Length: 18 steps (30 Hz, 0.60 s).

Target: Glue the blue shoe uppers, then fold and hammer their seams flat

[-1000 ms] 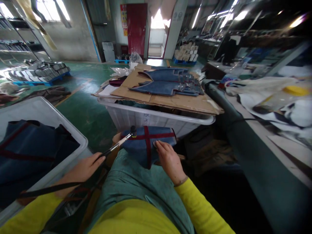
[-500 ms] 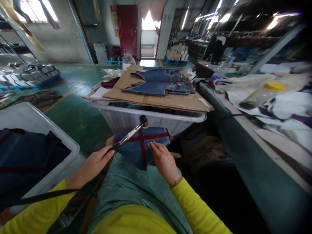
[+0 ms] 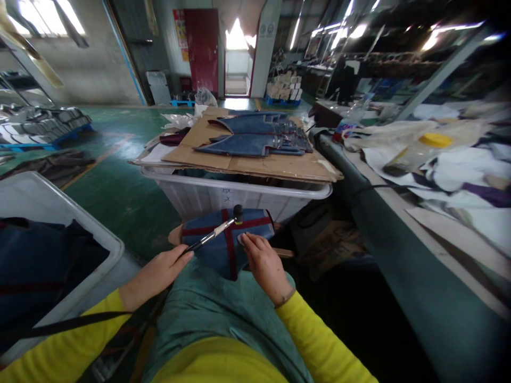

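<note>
A blue piece with crossing dark red strips [image 3: 207, 226] lies in front of me, above my green apron. My left hand [image 3: 171, 264] is closed round the black handle of a hammer [image 3: 215, 232]. The hammer's dark head is over the upper part of the blue piece, close to the crossing of the strips. On the right side of the piece rests my right hand [image 3: 265, 260], its fingers pinched on a small pale object [image 3: 240, 239] at the surface. A wooden stick [image 3: 284, 252] shows just right of that hand.
Ahead stands a white bin [image 3: 191, 187], topped by cardboard [image 3: 235, 164] with blue pieces [image 3: 247, 142]. Another white bin [image 3: 115, 250] at left holds blue pieces. On the right, a long table [image 3: 403, 250] carries cloth and a yellow-capped jar [image 3: 413, 154].
The hammer head has come down onto or close to the blue piece. The whole view has shifted slightly, and my right hand keeps its pinch at the piece.
</note>
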Motion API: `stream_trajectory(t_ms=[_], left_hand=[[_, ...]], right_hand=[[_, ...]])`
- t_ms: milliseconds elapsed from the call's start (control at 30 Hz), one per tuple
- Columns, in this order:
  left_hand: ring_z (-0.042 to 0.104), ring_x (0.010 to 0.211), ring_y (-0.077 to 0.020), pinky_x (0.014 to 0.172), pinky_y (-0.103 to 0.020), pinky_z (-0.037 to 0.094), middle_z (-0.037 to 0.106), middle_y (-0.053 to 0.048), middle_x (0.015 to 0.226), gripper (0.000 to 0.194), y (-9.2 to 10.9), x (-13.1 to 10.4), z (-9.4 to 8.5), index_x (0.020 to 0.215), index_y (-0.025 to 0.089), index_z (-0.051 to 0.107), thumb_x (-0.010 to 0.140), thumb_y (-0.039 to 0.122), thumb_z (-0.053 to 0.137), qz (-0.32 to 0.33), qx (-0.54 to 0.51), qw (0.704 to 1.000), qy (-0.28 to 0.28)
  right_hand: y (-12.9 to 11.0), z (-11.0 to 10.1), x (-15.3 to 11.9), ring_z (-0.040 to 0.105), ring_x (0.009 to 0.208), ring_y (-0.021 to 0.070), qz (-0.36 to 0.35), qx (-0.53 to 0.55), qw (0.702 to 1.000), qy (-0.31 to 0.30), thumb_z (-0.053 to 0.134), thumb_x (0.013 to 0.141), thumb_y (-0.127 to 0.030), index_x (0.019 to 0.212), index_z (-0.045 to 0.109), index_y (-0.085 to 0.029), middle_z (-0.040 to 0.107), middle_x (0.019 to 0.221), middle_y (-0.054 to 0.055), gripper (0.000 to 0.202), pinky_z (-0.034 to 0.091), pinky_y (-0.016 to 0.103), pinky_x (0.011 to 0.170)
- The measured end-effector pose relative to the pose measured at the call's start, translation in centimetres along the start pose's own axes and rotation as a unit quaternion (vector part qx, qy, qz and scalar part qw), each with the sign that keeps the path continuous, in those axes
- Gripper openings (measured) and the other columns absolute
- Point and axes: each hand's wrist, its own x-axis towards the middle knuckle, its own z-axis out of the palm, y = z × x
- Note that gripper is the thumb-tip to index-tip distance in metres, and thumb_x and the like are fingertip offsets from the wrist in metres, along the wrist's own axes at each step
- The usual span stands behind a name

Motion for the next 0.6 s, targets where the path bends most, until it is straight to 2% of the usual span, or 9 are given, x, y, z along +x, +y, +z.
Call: stream_trajectory(t_ms=[100,267,433,600], left_hand=[[0.064,0.094,-0.0191,0.083,-0.027,0.047,0.068,-0.002,0.099,0.038,0.4,0.5,0.1,0.107,0.024,0.057,0.092,0.049,0.033,0.019,-0.003,1.000,0.015],[0.065,0.091,-0.0198,0.083,-0.028,0.047,0.068,-0.003,0.098,0.037,0.9,1.0,0.0,0.104,0.023,0.058,0.092,0.049,0.034,0.017,0.023,0.999,-0.017],[0.063,0.096,-0.0193,0.085,-0.028,0.046,0.067,-0.003,0.099,0.038,1.7,1.3,-0.4,0.108,0.023,0.056,0.093,0.049,0.032,0.041,0.014,0.999,0.023],[0.064,0.098,-0.0227,0.086,-0.032,0.046,0.068,-0.006,0.101,0.041,2.9,2.3,0.6,0.111,0.022,0.056,0.093,0.050,0.033,0.051,0.087,0.995,-0.008]], right_hand=[[0.0,0.0,0.0,0.051,0.112,0.0219,-0.003,0.003,1.000,0.000,0.041,0.093,-0.017,0.126,0.055,-0.016,0.060,0.121,0.011,0.035,0.048,0.038,0.096],[0.2,0.2,-0.1,0.051,0.112,0.0216,0.000,0.012,1.000,0.004,0.041,0.094,-0.018,0.125,0.055,-0.016,0.060,0.120,0.010,0.035,0.047,0.038,0.097],[0.4,0.4,-0.3,0.050,0.114,0.0225,-0.002,0.010,1.000,0.007,0.042,0.092,-0.015,0.127,0.054,-0.014,0.059,0.122,0.011,0.036,0.046,0.039,0.097],[0.4,0.5,-0.4,0.049,0.116,0.0218,-0.002,0.020,1.000,0.001,0.041,0.093,-0.014,0.127,0.053,-0.014,0.058,0.123,0.011,0.037,0.045,0.038,0.099]])
